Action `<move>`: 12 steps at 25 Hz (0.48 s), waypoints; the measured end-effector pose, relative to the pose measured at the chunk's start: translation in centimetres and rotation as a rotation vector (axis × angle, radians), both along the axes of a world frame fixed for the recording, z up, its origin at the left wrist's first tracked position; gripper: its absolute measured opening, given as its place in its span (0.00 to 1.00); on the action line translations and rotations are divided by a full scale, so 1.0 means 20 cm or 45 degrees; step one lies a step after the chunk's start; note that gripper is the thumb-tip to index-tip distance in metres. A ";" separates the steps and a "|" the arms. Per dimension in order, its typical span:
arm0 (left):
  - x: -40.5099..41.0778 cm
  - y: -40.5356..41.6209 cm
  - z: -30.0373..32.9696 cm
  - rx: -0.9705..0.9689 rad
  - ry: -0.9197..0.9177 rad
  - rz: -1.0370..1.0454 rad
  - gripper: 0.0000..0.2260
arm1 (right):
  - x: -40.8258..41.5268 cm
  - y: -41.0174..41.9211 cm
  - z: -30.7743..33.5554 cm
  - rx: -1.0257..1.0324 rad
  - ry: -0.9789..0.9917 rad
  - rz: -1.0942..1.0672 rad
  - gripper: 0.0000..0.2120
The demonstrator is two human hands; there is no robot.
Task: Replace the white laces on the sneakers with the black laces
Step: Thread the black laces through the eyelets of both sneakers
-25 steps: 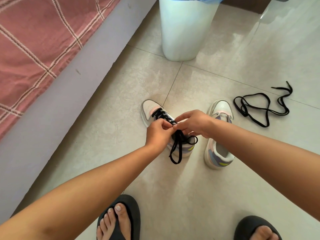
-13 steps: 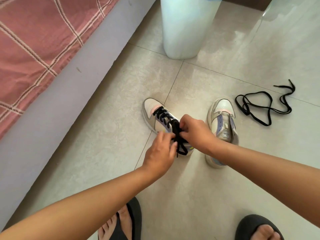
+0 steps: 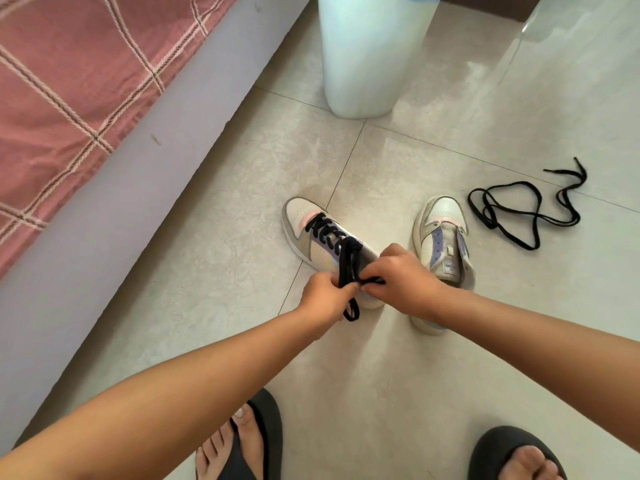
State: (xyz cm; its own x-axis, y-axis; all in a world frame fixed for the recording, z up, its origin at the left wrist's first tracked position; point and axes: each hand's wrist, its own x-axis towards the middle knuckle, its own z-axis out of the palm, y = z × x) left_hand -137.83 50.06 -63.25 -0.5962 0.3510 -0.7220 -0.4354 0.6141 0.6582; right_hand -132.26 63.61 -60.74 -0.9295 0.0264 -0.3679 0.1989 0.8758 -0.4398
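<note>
Two pastel sneakers stand on the tiled floor. The left sneaker (image 3: 304,230) is threaded with a black lace (image 3: 327,230) up its eyelets. My left hand (image 3: 325,299) grips the lace's loose ends, which run up to the shoe and dangle below my fingers. My right hand (image 3: 401,282) pinches the same lace just beside the left hand, over the shoe's heel. The right sneaker (image 3: 441,233) has no lace and its tongue lies open. A second black lace (image 3: 519,216) lies loose on the floor to its right.
A white bin (image 3: 363,57) stands behind the sneakers. A bed with a pink checked cover (image 3: 69,81) and grey frame (image 3: 114,209) fills the left. My feet in black sandals (image 3: 256,441) are at the bottom.
Both hands have drawn back from the top eyelets toward the heel, pulling the black lace ends taut. The right sneaker, earlier partly hidden by my right arm, now shows fully.
</note>
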 end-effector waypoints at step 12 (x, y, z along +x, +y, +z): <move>0.02 0.09 0.10 0.098 0.447 -0.161 0.14 | -0.03 0.05 0.05 -0.324 0.106 -0.302 0.06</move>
State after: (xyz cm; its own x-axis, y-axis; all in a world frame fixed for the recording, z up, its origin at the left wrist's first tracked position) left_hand -137.45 51.93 -61.25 -0.7512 0.4828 -0.4501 -0.0994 0.5913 0.8003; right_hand -132.94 64.55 -59.72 -0.9356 0.1623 -0.3136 0.3379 0.6697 -0.6613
